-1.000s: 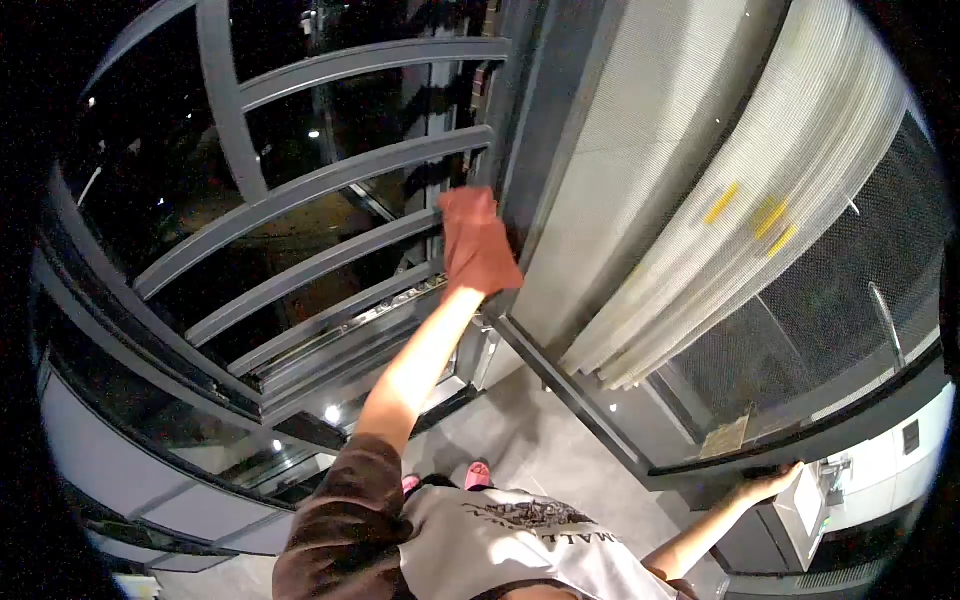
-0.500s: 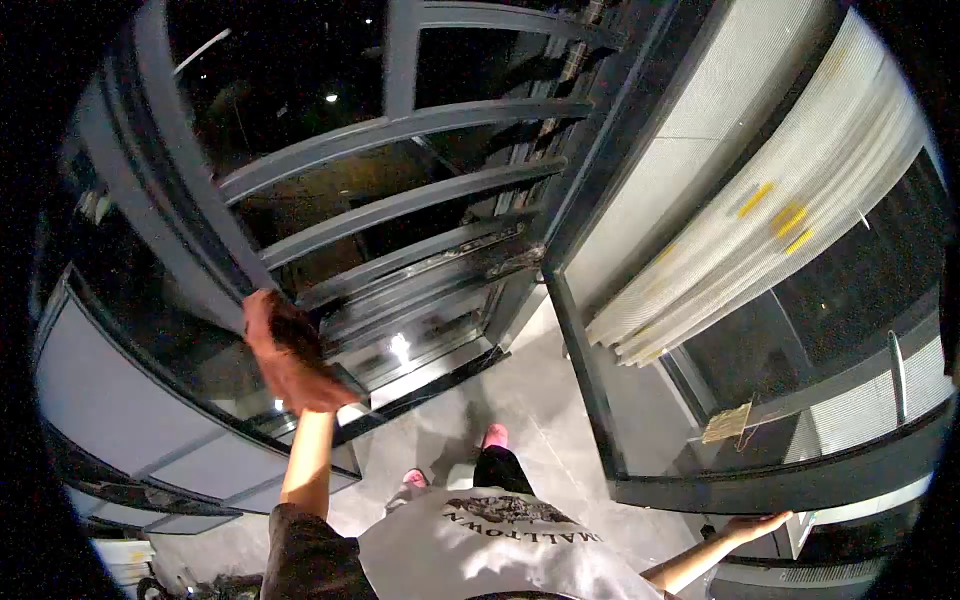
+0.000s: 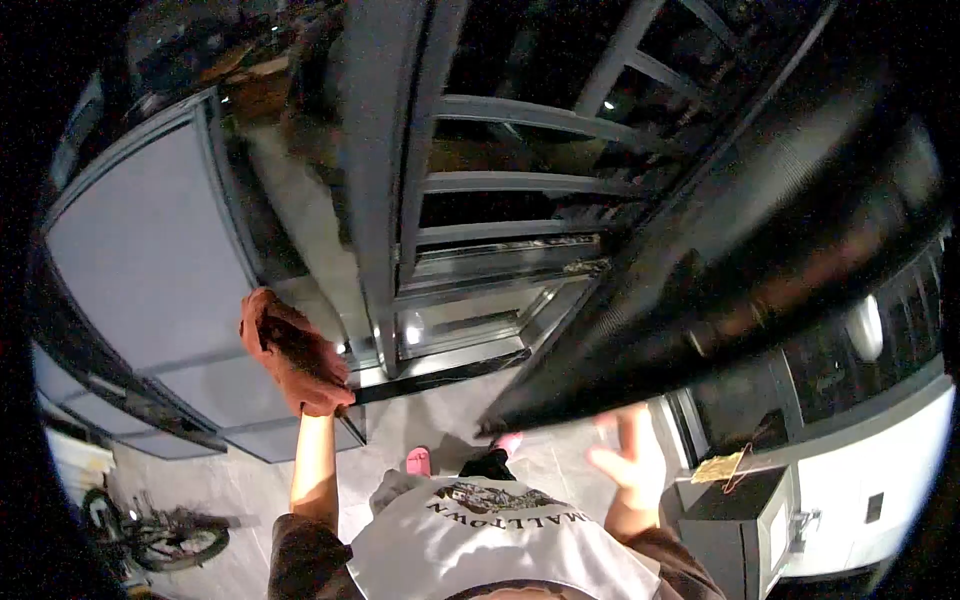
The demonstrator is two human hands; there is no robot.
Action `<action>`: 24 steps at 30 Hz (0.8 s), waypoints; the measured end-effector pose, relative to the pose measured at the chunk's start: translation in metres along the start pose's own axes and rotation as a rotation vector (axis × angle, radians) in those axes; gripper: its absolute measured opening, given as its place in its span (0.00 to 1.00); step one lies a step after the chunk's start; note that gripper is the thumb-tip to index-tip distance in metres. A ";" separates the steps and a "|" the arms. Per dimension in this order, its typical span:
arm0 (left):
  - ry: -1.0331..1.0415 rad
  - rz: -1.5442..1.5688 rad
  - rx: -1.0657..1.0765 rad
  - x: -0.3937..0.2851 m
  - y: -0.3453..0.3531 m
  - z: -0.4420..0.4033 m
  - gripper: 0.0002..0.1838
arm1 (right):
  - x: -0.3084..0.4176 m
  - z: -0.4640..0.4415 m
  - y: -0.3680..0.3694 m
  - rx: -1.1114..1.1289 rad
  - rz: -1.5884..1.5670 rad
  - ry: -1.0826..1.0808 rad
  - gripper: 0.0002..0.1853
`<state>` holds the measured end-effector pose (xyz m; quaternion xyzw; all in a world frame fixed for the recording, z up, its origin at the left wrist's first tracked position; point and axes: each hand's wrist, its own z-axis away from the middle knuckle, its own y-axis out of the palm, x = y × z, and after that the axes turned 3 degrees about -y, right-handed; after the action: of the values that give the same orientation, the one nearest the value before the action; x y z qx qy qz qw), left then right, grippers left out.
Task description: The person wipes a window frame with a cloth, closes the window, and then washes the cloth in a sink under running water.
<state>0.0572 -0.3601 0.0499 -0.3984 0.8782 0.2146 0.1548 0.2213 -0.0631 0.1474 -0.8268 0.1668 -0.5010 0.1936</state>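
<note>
A reddish-brown rag [image 3: 292, 350] wraps over my left hand [image 3: 308, 385], hiding most of the fingers. That hand is beside the dark upright of the window frame [image 3: 375, 200]; whether it touches the glass panel near it I cannot tell. On the right, my right hand [image 3: 632, 455] has its fingers apart and holds nothing I can see. Just above it is the lower edge of a dark-framed window sash [image 3: 640, 370], smeared by motion. Touch between that hand and the sash is unclear.
Horizontal bars [image 3: 530, 185] cross the window opening. Pale panels [image 3: 150, 240] stand at left, a bicycle [image 3: 165, 535] at lower left. A grey cabinet [image 3: 735, 510] with a straw-coloured item [image 3: 722, 466] on it stands at right. Pink shoes [image 3: 418, 461] are on the tiled floor [image 3: 570, 480].
The sash has swung from the right toward the window opening. My right hand has come off its outer edge and moved inward. The view has turned left; my left hand still has the rag.
</note>
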 end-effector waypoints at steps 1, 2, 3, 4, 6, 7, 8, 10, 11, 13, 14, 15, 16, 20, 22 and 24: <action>-0.157 0.137 0.032 -0.005 -0.009 -0.006 0.24 | -0.005 -0.034 -0.003 0.104 0.073 -0.174 0.18; -0.245 0.160 0.026 0.000 -0.018 -0.004 0.24 | -0.002 -0.063 0.011 0.144 0.024 -0.228 0.12; -0.280 0.130 0.011 0.007 -0.025 0.000 0.24 | -0.020 -0.096 0.027 0.203 0.082 -0.314 0.09; -0.323 0.112 0.027 0.019 -0.020 0.008 0.24 | -0.039 -0.130 0.042 0.257 0.134 -0.403 0.07; -0.344 0.063 0.030 0.018 -0.020 0.014 0.23 | -0.075 -0.190 0.053 0.152 0.135 -0.398 0.06; -0.359 0.047 0.029 0.019 -0.025 0.017 0.23 | -0.074 -0.189 0.055 0.167 0.155 -0.439 0.06; -0.370 0.023 0.025 0.019 -0.026 0.018 0.23 | -0.078 -0.207 0.058 0.145 0.090 -0.354 0.06; -0.378 -0.024 0.030 0.017 -0.026 0.016 0.22 | -0.102 -0.249 0.060 0.104 0.066 -0.373 0.06; -0.383 -0.045 0.023 0.018 -0.030 0.017 0.22 | -0.110 -0.266 0.068 0.076 0.061 -0.339 0.06; -0.390 -0.074 0.020 0.023 -0.035 0.019 0.22 | -0.139 -0.291 0.084 0.030 0.064 -0.415 0.06; -0.398 -0.071 0.001 0.023 -0.051 0.020 0.21 | -0.134 -0.288 0.092 0.031 0.068 -0.433 0.06; -0.400 -0.079 0.005 0.024 -0.049 0.020 0.21 | -0.145 -0.300 0.094 0.012 0.070 -0.414 0.06; -0.402 -0.084 0.003 0.024 -0.052 0.020 0.21 | -0.147 -0.305 0.096 -0.007 0.074 -0.400 0.06; -0.414 -0.092 0.027 0.023 -0.056 0.020 0.20 | -0.148 -0.314 0.097 -0.012 0.118 -0.364 0.07; -0.420 -0.077 0.038 0.023 -0.054 0.020 0.20 | -0.148 -0.315 0.098 -0.024 0.139 -0.358 0.08; -0.429 -0.060 0.055 0.022 -0.053 0.020 0.19 | -0.146 -0.316 0.102 -0.030 0.162 -0.352 0.08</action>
<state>0.0857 -0.3956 0.0092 -0.3651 0.8184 0.2657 0.3554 -0.1333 -0.1318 0.1199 -0.8884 0.2039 -0.3289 0.2471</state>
